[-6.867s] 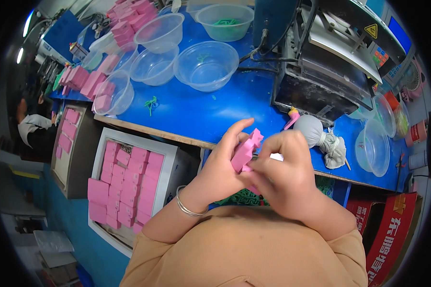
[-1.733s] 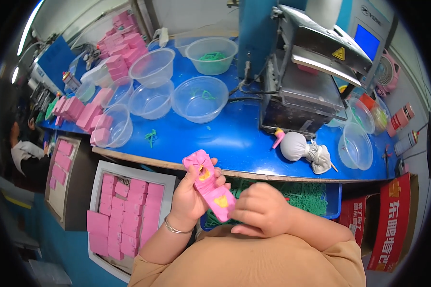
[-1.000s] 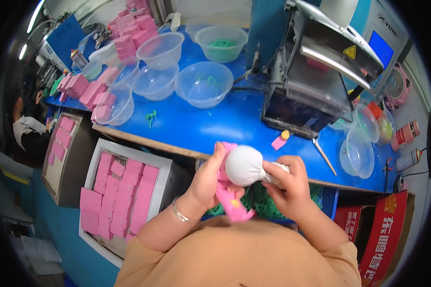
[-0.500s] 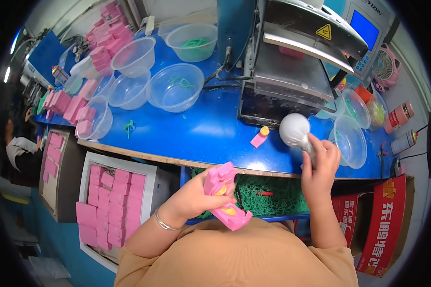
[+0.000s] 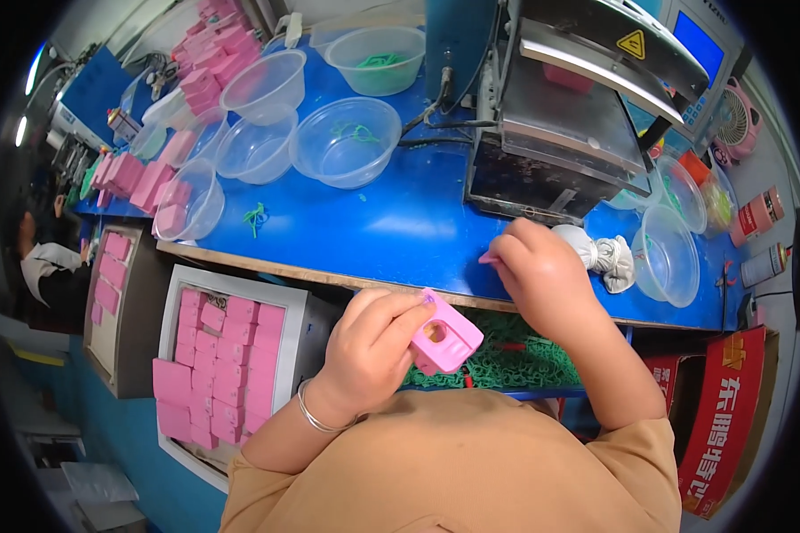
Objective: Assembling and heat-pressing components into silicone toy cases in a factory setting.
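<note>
My left hand (image 5: 369,346) is closed on a pink mold block (image 5: 454,341), which has a round hole with yellow inside. The block is held in front of my body, above the open drawer. My right hand (image 5: 540,271) pinches a small pink piece (image 5: 488,258) over the front of the blue table; my fingers hide most of it. Just right of that hand, a white tied cloth pouch (image 5: 612,264) lies on the table. Below the table edge, the drawer holds tangled green rubbery pieces (image 5: 529,358).
A press machine (image 5: 564,133) stands behind my right hand. Clear plastic bowls (image 5: 345,147) sit at the back left and right. Pink blocks pile at the far left (image 5: 218,53) and fill a white-edged box (image 5: 227,364) at my left. A red carton (image 5: 724,417) is at my right.
My right hand has let go of the white pouch and taken up the small pink piece from the table. The block in my left hand has turned, showing its round hole.
</note>
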`<action>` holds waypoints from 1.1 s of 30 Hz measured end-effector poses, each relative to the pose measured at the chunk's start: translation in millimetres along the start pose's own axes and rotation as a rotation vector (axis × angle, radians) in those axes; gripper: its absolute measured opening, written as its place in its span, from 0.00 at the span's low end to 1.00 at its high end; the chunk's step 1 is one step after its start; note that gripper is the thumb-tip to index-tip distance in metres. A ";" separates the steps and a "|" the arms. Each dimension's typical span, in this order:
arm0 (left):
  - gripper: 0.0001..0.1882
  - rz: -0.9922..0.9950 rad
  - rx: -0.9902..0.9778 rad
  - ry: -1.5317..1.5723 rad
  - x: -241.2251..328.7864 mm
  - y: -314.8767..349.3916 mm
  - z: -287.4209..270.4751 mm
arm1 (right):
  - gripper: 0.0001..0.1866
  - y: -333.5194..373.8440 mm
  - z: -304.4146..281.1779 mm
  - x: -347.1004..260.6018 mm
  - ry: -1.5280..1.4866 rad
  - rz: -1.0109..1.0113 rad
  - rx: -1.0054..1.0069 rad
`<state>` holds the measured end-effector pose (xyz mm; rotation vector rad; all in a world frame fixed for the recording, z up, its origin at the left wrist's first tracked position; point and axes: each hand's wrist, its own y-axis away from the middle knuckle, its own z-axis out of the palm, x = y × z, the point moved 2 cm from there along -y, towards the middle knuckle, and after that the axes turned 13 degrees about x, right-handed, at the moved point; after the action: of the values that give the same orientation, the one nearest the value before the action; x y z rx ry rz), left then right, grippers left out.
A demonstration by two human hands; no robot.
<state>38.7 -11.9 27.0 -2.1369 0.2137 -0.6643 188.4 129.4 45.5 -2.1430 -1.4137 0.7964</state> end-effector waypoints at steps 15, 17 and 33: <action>0.22 0.073 -0.163 0.005 1.3 -0.5 0.7 | 0.16 14.6 -25.9 -49.4 -0.184 -0.209 -0.031; 0.22 0.064 -0.182 0.011 -0.2 2.1 3.4 | 0.17 11.8 -24.8 -54.5 -0.168 -0.246 -0.067; 0.13 -0.878 -0.237 0.790 -4.9 12.3 18.1 | 0.14 22.9 17.0 -32.3 -1.089 0.777 -0.177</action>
<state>45.2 -5.1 6.7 -2.0208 -0.2715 -2.0678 182.1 91.9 25.3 -2.5012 -0.9709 2.4706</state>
